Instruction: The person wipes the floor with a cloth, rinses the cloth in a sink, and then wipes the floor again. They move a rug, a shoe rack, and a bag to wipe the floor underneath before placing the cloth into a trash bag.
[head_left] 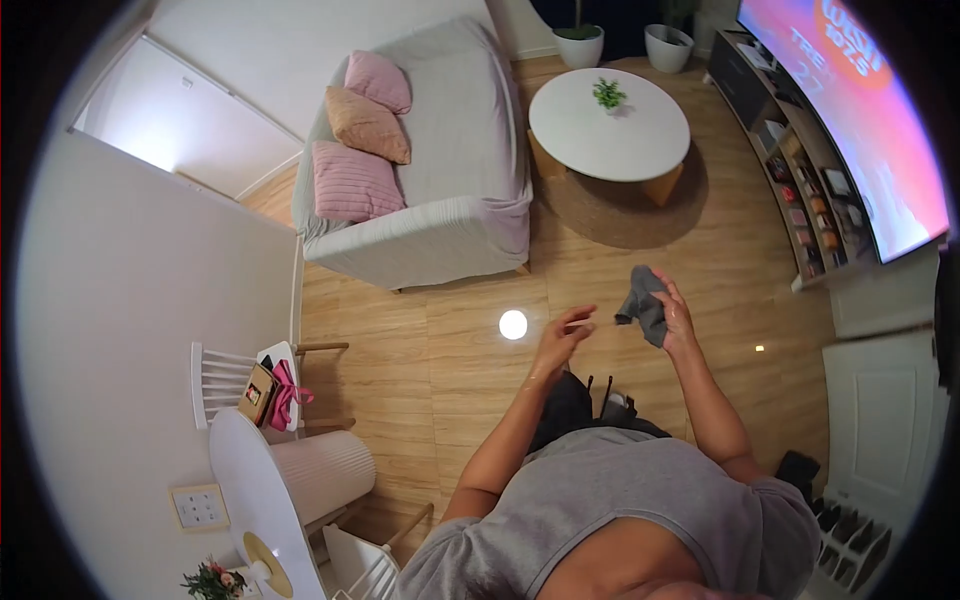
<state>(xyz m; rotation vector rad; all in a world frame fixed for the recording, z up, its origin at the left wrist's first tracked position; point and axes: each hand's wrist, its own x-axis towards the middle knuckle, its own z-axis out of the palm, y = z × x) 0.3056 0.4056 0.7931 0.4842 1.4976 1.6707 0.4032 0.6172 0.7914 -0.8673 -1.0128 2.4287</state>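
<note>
A person in a gray shirt holds a gray cloth above the wood-look floor, just right of the center of the frame. The right hand has its fingers curled around one side of the cloth, which bunches against the palm, while a loose end sticks out to the left. The left hand, nearer the center and apart from the cloth, is open and has hold of nothing, its fingers parted and slightly bent toward it.

At upper left, a covered couch bears two pink pillows and a tan pillow between them. A round white table with a small green plant stands at upper center, partly over a round rug. A lit television screen glows at upper right, above a shelf unit. At lower left, a white chair carries a bright pink item, near a white table with flowers at its side.
</note>
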